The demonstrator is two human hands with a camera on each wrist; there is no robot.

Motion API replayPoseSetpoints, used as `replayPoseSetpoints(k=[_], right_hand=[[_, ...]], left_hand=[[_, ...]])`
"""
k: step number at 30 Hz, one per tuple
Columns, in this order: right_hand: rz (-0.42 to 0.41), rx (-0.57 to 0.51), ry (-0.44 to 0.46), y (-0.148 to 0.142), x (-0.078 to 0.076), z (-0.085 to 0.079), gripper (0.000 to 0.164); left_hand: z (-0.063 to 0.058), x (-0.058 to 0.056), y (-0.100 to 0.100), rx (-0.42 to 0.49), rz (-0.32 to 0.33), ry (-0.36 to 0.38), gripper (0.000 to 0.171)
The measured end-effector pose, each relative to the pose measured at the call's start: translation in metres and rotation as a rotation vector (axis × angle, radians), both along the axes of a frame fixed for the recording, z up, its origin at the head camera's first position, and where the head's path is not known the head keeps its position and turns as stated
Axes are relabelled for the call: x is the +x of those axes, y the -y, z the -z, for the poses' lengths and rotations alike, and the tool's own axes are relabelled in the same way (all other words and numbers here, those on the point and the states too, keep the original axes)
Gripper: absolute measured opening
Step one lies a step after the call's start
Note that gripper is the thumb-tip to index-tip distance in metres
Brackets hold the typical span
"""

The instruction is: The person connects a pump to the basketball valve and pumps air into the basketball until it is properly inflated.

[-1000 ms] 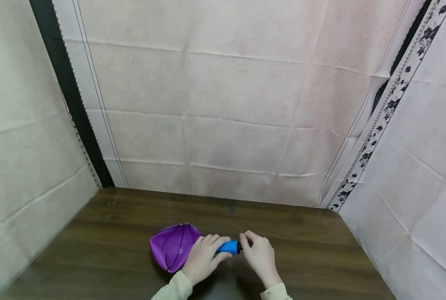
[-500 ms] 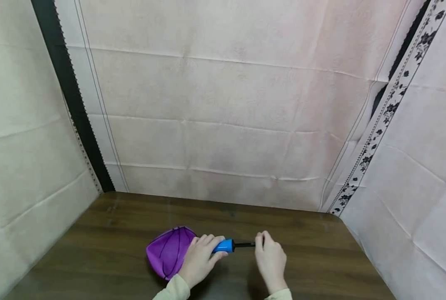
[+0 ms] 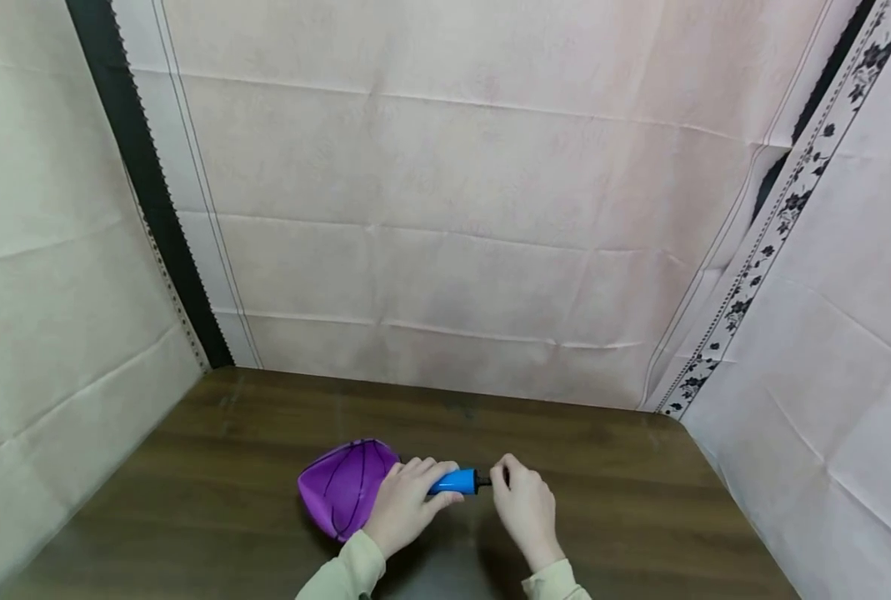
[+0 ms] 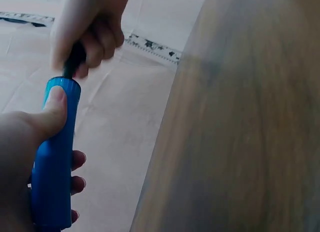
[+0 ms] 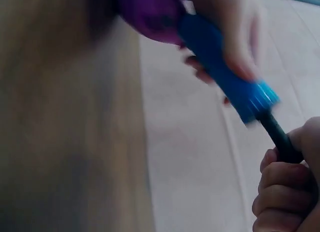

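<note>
The left hand grips the pump, its thumb laid along the blue barrel and its fingers wrapped round the other side; the right hand has its fingers curled tight round the black handle at the right end; between barrel and fist a short stretch of rod shows, so the plunger sits partly out, nearer in than out by my judgement; the pump lies level, left to right, above the near part of the table.

At the pump's left end, just beyond the left hand, is the ball, purple with black lines; the hand hides the join, so I cannot tell how the nozzle sits in it, nor whether the ball rests on the wood or hangs just over it; its sides are sunken and creased, its outline angular; I judge the pumping set up and under way, with much of the filling left to do.

Farther out, pale sleeves come in from the near edge; cloth hangs on the far, left and right sides, with a floral band at right.
</note>
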State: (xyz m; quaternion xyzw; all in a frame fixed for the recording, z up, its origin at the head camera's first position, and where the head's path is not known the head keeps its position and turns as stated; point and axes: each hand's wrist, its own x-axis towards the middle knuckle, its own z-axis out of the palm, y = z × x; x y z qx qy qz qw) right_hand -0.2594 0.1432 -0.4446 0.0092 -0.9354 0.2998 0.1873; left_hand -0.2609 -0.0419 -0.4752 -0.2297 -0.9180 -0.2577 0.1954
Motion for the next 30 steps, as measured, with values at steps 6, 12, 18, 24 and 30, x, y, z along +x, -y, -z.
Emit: replayPoseSetpoints(k=[6,12,18,24,30], right_hand=[[0.118,-0.072,0.036,-0.036,-0.001,-0.017,0.023],[0.208,0.011,-0.139,-0.010,0.000,-0.006,0.017],[0.094,0.015,-0.214,0.031,0.004,0.005,0.012],[-0.026,-0.035,-0.100,0.017,0.003,-0.001,0.012],[0.047,-0.121,-0.087,-0.021,0.007,-0.023,0.019]], left_hand=[[0.000,-0.002,0.007,0.024,-0.035,0.035,0.040],[0.001,0.001,-0.006,0.029,-0.038,0.019,0.037],[0.001,0.002,-0.014,0.081,0.037,0.031,0.036],[-0.002,-0.002,-0.006,0.057,0.060,0.038,0.038],[-0.008,-0.005,0.006,0.043,-0.002,0.000,0.036]])
